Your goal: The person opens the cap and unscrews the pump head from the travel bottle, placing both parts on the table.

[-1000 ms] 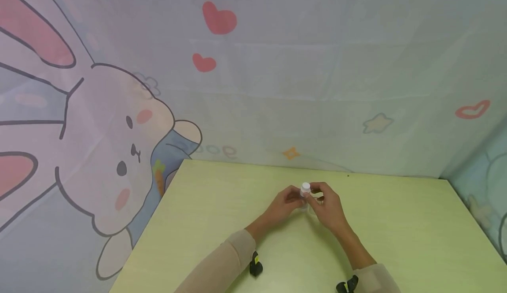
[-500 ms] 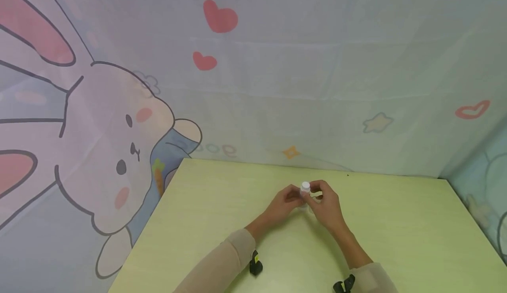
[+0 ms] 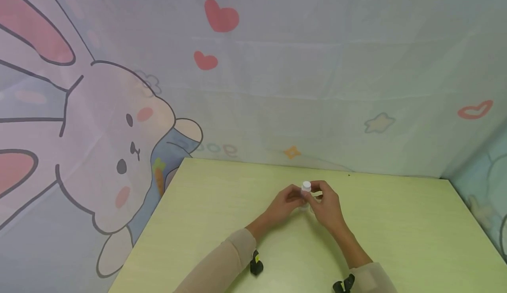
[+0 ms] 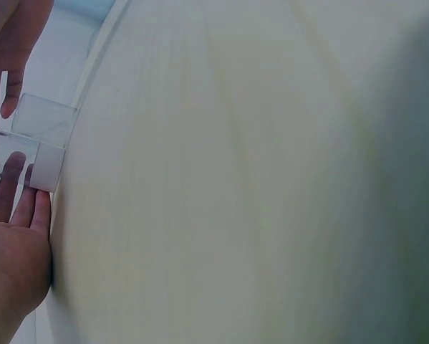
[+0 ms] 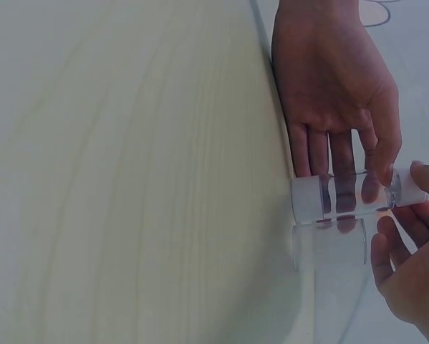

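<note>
Through my head view I have both hands together over the far middle part of the pale yellow-green tabletop [image 3: 396, 227], around a small clear bottle [image 5: 357, 193]. The bottle is upright, its white cap [image 3: 306, 184] on top and its white base [image 5: 307, 199] down at the tabletop.

The left hand [image 3: 282, 203] pinches the bottle: my right wrist view shows its fingers, fairly straight, reaching behind the body, visible through the clear wall, with the thumb in front near the neck. The right hand [image 3: 329, 207] pinches the top end between thumb and bent fingers; I can't tell exactly how much of that grip is on the cap and how much on the neck.

Just to the right of the bottle, low by the right hand, I make out a short clear container [image 4: 46, 118]; I can't tell whether the two touch.

I see beige sleeves [image 3: 218, 262] on both arms. Behind the tabletop hangs a pale cloth [image 3: 336, 64] printed with pink hearts and, at left, a sideways white rabbit [image 3: 103, 134].
</note>
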The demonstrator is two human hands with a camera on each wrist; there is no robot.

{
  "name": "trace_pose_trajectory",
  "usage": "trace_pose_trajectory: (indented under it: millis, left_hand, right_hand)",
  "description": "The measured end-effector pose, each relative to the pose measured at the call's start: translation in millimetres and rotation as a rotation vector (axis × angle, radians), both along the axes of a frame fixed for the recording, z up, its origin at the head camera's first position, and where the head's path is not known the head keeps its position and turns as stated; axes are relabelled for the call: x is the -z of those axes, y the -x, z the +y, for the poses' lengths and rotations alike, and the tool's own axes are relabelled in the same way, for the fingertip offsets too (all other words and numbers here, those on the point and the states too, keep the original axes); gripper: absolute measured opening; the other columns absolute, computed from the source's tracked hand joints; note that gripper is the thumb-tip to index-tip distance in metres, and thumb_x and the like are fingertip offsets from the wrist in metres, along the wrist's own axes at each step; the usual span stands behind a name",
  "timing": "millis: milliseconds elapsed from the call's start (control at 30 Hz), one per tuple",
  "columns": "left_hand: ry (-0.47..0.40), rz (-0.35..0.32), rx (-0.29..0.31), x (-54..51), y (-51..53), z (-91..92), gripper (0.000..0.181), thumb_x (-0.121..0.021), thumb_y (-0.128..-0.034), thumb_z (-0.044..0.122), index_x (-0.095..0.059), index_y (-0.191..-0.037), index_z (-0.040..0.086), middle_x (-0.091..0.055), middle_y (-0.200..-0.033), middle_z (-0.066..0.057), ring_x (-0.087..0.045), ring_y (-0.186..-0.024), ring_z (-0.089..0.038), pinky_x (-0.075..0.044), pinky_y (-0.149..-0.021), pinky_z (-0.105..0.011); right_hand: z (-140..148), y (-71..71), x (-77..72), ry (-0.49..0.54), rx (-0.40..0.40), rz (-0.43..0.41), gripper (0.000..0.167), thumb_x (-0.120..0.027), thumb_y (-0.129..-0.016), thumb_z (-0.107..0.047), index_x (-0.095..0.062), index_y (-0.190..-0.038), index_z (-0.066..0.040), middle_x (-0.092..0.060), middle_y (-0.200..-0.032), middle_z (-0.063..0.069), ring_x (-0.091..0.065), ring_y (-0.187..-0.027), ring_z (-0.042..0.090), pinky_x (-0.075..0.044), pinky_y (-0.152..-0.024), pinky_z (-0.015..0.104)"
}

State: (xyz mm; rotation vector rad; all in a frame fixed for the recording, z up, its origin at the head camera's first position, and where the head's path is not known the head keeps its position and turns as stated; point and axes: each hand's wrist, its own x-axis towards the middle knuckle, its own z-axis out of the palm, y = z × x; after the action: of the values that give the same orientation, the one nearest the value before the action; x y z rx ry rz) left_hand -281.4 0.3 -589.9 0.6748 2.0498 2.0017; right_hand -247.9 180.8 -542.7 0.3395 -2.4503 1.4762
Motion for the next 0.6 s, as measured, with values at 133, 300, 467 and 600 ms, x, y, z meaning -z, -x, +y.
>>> trace_pose_trajectory:
  millis: [133,300,467,600]
  left_hand:
    - [0.005,0.004,0.003,0.0,0.3,-0.4,0.023,-0.064,-0.1069,0.008,-0.061,-0.129,0.003,-0.068,-0.132,-0.012,-0.067,-0.125,-0.02,-0.054,-0.105,-0.031]
    - [0.007,0.007,0.015,-0.9,-0.2,-1.2,0.023,-0.063,-0.1078,0.01,-0.06,-0.129,0.004,-0.068,-0.133,-0.011,-0.066,-0.126,-0.021,-0.054,-0.107,-0.032]
    - [0.021,0.008,0.009,-0.4,-0.3,-1.5,0.023,-0.063,-0.1075,0.011,-0.061,-0.129,0.005,-0.069,-0.132,-0.01,-0.066,-0.126,-0.02,-0.054,-0.107,-0.032]
    - [0.036,0.012,0.003,0.3,-0.3,-1.4,0.022,-0.064,-0.1073,0.012,-0.061,-0.128,0.006,-0.069,-0.132,-0.009,-0.066,-0.126,-0.02,-0.053,-0.108,-0.032]
  right_hand:
    - [-0.3,-0.6,0.3,-0.005,-0.005,0.022,0.032,-0.075,-0.102,-0.017,-0.063,-0.126,0.0,-0.069,-0.119,0.014,-0.062,-0.112,0.03,-0.056,-0.091,0.051]
    - [-0.8,-1.5,-0.4,-0.019,-0.014,0.048,0.031,-0.073,-0.103,-0.016,-0.064,-0.127,0.001,-0.07,-0.119,0.015,-0.063,-0.112,0.031,-0.057,-0.09,0.052]
    - [-0.3,-2.0,-0.8,-0.033,-0.023,0.051,0.029,-0.073,-0.103,-0.015,-0.064,-0.127,0.0,-0.07,-0.119,0.013,-0.064,-0.111,0.03,-0.058,-0.089,0.046]
    - [0.0,-1.7,-0.4,-0.034,-0.029,0.036,0.03,-0.073,-0.103,-0.015,-0.065,-0.128,-0.001,-0.07,-0.12,0.013,-0.064,-0.112,0.03,-0.057,-0.089,0.041]
